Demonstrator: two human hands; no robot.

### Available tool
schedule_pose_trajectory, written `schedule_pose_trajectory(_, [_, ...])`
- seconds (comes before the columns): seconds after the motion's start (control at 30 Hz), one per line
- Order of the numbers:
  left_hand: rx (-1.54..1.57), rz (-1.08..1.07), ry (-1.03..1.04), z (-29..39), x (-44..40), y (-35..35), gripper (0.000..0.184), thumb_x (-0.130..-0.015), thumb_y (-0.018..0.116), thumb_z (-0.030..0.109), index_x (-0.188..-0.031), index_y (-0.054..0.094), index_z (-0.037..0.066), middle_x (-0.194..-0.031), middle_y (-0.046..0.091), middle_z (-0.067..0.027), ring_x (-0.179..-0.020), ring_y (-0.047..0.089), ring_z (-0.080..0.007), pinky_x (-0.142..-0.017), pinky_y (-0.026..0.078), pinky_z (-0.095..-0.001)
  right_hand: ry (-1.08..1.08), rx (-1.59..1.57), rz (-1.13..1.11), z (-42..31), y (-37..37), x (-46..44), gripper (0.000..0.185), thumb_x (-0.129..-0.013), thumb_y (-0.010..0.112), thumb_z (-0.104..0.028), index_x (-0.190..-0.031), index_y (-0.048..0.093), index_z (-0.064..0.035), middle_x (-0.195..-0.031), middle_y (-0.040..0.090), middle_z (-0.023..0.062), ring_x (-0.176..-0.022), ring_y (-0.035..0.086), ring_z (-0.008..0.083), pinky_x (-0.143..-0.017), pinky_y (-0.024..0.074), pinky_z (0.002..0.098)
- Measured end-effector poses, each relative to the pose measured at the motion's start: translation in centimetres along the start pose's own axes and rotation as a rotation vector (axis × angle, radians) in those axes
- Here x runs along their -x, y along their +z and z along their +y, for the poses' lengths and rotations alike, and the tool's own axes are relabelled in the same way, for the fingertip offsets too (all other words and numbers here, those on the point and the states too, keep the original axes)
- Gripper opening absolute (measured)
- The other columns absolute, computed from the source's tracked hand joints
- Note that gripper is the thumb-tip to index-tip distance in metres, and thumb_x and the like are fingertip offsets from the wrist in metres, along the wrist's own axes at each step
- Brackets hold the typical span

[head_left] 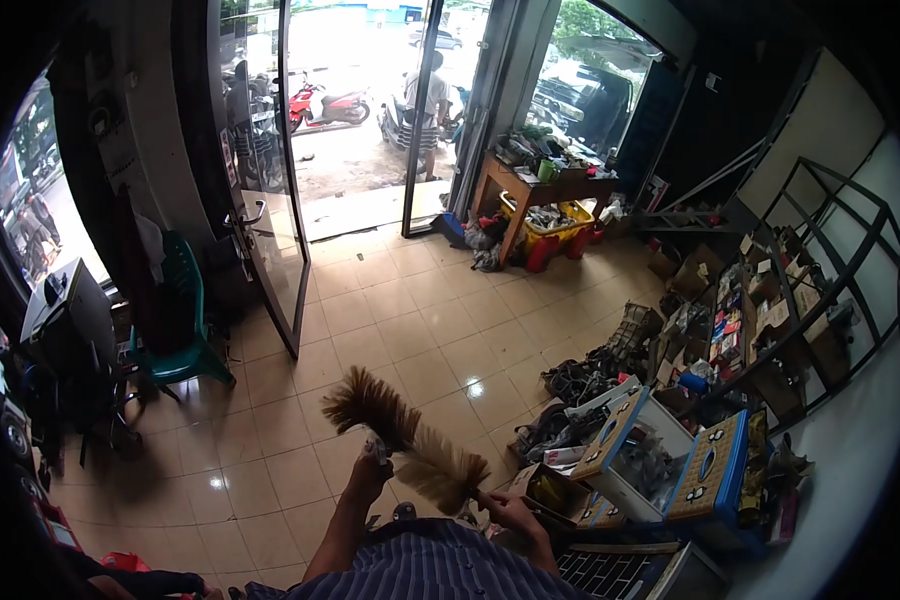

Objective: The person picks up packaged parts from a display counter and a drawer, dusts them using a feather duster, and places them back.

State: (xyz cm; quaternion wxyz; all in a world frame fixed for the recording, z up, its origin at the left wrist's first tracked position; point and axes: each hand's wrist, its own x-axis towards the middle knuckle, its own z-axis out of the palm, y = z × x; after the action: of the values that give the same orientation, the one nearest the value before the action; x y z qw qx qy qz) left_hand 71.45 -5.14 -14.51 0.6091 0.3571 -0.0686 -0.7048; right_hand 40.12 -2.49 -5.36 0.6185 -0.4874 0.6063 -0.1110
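Observation:
A brown feather duster (440, 465) lies slantwise in front of my striped shirt, its bushy far end up and to the left. My right hand (515, 518) is wrapped round its handle at the lower right end. Just beside the feathers, under their bent upper part, my left hand (370, 474) is closed with the thumb side up. Something small and whitish shows at the top of that hand; I cannot make out what it is.
At left stand a green plastic chair (178, 310) and an open glass door (260, 190). To the right are plastic drawers (630, 440), piled parts (610, 365) and a metal frame rack (840, 270). A wooden table (550, 182) is by the window; a person (428, 100) is outside.

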Motion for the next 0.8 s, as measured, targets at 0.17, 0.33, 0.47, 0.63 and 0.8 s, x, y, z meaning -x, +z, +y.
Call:
schedule_pose_trajectory(0.17, [-0.118,0.003,-0.029,-0.4,-1.0,-1.0,0.006,-0.094,0.046,0.019,-0.099,0.049,0.018,-0.076,0.049,0.0002,-0.051,0.044,-0.0122,-0.045,0.035,-0.0250,-0.046,0.083,0.170,0.0,0.9,-0.7,0.052,-0.090,0.058,-0.053,-0.088,0.067,-0.0010,-0.061,0.050,-0.0022,-0.056,0.045,0.0070,-0.053,0.0364,0.0246])
schedule_pose_trajectory(0.33, [-0.062,-0.080,0.010,-1.6,-2.4,-3.3,0.007,-0.096,0.043,0.017,-0.096,0.050,0.018,-0.069,0.042,0.0033,-0.050,0.040,-0.0102,-0.044,0.033,-0.0248,-0.039,-0.137,-0.005,1.7,0.6,-0.7,0.053,-0.090,0.059,-0.053,-0.085,0.068,-0.0009,-0.060,0.050,-0.0011,-0.055,0.046,0.0075,-0.052,0.0363,0.0256])
schedule_pose_trajectory(0.47, [-0.215,0.068,-0.037,0.0,-1.6,-1.3,0.012,-0.097,0.043,0.022,-0.100,0.052,0.016,-0.071,0.050,0.0006,-0.056,0.051,-0.0142,-0.049,0.041,-0.0286,0.001,0.061,0.145,0.5,1.3,-1.2,0.053,-0.089,0.059,-0.053,-0.084,0.068,-0.0013,-0.060,0.050,-0.0013,-0.056,0.045,0.0075,-0.053,0.0351,0.0254])
schedule_pose_trajectory(0.63, [-0.303,0.049,-0.032,2.2,1.5,2.8,0.034,-0.099,0.034,0.024,-0.127,0.049,0.012,-0.110,0.066,-0.0074,-0.085,0.067,-0.0243,-0.073,0.053,-0.0381,-0.013,-0.052,0.114,0.7,1.4,-1.9,0.055,-0.089,0.058,-0.055,-0.083,0.067,-0.0012,-0.060,0.050,-0.0012,-0.057,0.045,0.0074,-0.054,0.0360,0.0254])
schedule_pose_trajectory(0.8, [-0.187,0.085,0.023,1.2,0.4,2.4,0.035,-0.100,0.036,0.029,-0.127,0.050,0.012,-0.111,0.064,-0.0085,-0.096,0.065,-0.0292,-0.085,0.054,-0.0453,-0.080,0.067,0.173,1.8,1.0,-2.8,0.050,-0.091,0.058,-0.051,-0.082,0.066,-0.0022,-0.059,0.046,-0.0028,-0.056,0.043,0.0064,-0.053,0.0333,0.0248])
